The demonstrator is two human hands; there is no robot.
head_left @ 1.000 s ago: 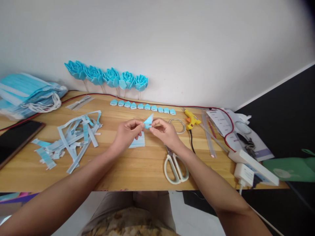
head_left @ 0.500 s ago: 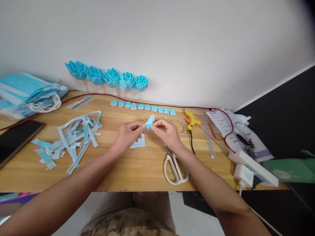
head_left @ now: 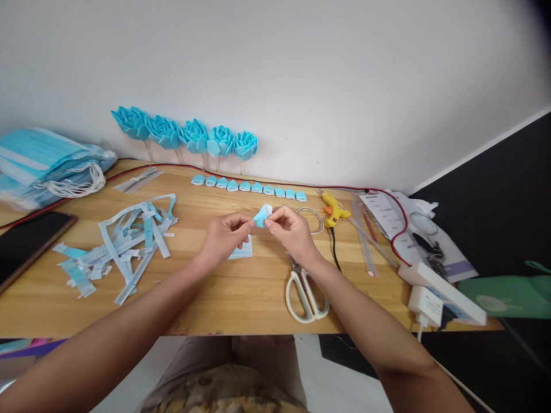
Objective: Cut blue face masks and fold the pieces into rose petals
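Note:
Between my two hands is a small folded piece of blue mask fabric (head_left: 261, 216), pale on its upper right side. My left hand (head_left: 226, 235) pinches its left edge, and my right hand (head_left: 290, 229) pinches the right edge. Under my left fingers a flat light-blue fabric piece (head_left: 243, 250) lies on the table, partly hidden. White-handled scissors (head_left: 301, 298) rest below my right wrist, their blades mostly covered by it. Behind the hands runs a row of several folded blue petals (head_left: 245, 186).
Several blue fabric flowers (head_left: 193, 136) on stems lean against the wall. Cut strips (head_left: 129, 246), a phone (head_left: 32, 244) and a stack of masks (head_left: 41, 158) are at left. To the right are a yellow glue gun (head_left: 333, 209), a wire ring (head_left: 321, 221) and a power strip (head_left: 447, 295).
The folded fabric piece has changed shape slightly, its pale upper corner now curling over toward the right. Both hands keep their pinch in nearly the same place.

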